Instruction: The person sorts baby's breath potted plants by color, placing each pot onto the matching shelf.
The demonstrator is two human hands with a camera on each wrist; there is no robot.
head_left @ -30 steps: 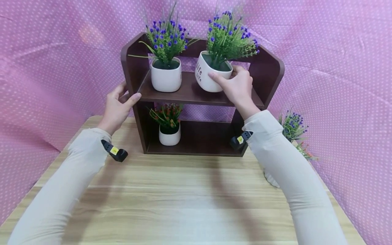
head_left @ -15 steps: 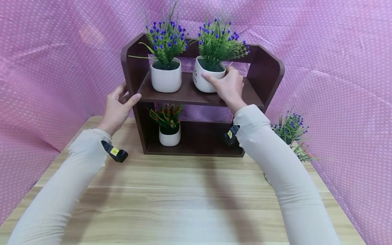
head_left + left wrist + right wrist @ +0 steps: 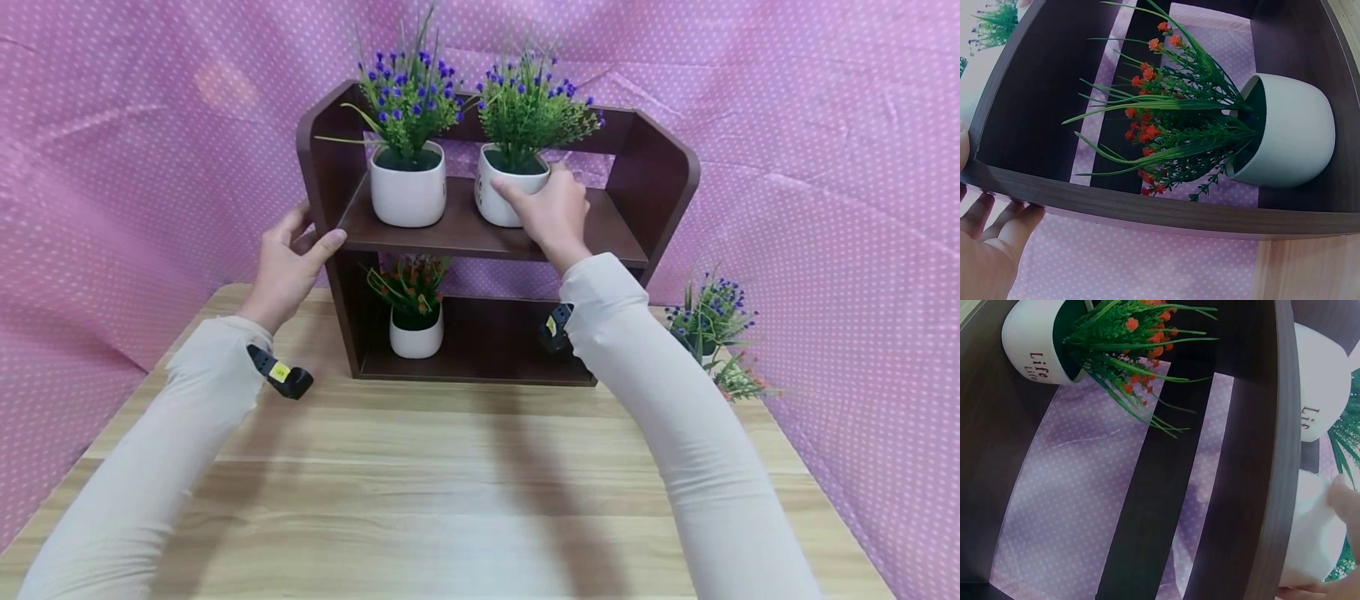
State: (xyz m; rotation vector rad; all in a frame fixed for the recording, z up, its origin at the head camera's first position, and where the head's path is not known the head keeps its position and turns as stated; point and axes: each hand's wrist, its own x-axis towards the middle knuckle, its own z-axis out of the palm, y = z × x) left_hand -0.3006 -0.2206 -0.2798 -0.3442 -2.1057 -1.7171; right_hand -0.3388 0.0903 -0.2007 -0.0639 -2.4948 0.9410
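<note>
A dark brown two-tier shelf (image 3: 480, 242) stands at the back of the table. My right hand (image 3: 557, 212) grips a white pot (image 3: 498, 196) with a purple-flowered artificial plant on the upper tier, thumb on its front, fingers at its right side. The pot sits upright. My left hand (image 3: 288, 262) holds the shelf's left side panel, thumb at the front edge and fingers on the outer face. To the left of the gripped pot is a second white pot (image 3: 407, 196) with purple flowers. On the lower tier stands an orange-flowered plant in a white pot (image 3: 1297, 131).
Beyond the right forearm, a purple-flowered plant (image 3: 712, 312) and an orange-flowered plant (image 3: 738, 379) stand on the wooden table (image 3: 420, 492), their pots mostly hidden. Pink dotted cloth (image 3: 825, 208) surrounds the table. A small black camera (image 3: 281, 372) sits at my left wrist.
My right hand has brought the tilted potted plant down and leftward onto the upper tier, where it now stands upright beside the other pot. My left hand has stayed in place.
</note>
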